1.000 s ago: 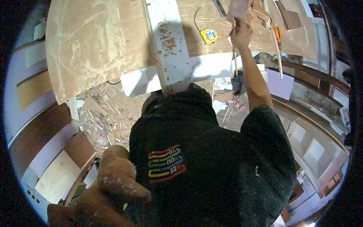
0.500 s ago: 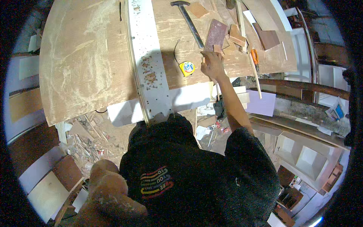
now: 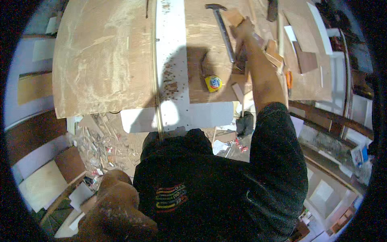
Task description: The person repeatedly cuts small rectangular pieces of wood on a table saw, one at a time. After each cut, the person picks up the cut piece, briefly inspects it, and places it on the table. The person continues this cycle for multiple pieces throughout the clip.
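Observation:
My right hand (image 3: 244,30) reaches to the far side of the workbench, its fingers closed on the edge of a small square wood piece (image 3: 233,18). Just left of that hand lies a hammer (image 3: 224,34), head pointing away from me. Nearer to me sits a yellow tape measure (image 3: 213,83). My right forearm partly covers a dark reddish board and some wood offcuts (image 3: 274,53). My left hand is not in view.
A long white strip (image 3: 173,52) with dark specks runs down the plywood bench top (image 3: 105,52). An orange-handled tool (image 3: 288,80) lies near the right edge. Scrap and debris (image 3: 102,147) litter the floor, with boards leaning at the left.
My right hand has moved farther away, from the small block by the reddish board to the square wood piece near the hammer head. The whole view has shifted slightly.

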Motion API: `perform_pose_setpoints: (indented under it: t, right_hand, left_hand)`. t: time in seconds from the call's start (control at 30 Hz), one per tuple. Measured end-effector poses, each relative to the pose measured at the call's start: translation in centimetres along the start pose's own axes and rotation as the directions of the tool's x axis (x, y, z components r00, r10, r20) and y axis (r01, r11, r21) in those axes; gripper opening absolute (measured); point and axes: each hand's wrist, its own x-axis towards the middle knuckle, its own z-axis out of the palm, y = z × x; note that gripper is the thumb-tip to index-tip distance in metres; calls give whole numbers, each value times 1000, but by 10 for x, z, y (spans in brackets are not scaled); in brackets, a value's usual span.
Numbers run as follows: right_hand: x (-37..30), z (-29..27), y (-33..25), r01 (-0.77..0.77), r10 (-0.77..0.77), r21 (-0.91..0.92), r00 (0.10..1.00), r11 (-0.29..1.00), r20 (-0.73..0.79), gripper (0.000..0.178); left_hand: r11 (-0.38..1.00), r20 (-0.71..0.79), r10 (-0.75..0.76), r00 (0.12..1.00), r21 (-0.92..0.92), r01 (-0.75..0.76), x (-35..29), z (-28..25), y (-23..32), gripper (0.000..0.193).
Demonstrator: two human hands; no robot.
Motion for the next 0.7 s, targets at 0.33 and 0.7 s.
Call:
perform_pose_setpoints:
  t: [0.33, 0.7]
  right_hand:
    - [14, 7, 15, 26, -23, 21, 988, 999, -153, 92]
    - [-198, -101, -76, -8, 135, 943, 990, 333, -40, 38]
  left_hand:
    - [995, -136, -45, 990, 79, 56, 5, -33, 2, 57]
    - [1000, -109, 17, 994, -21, -19, -20, -46, 10, 56]
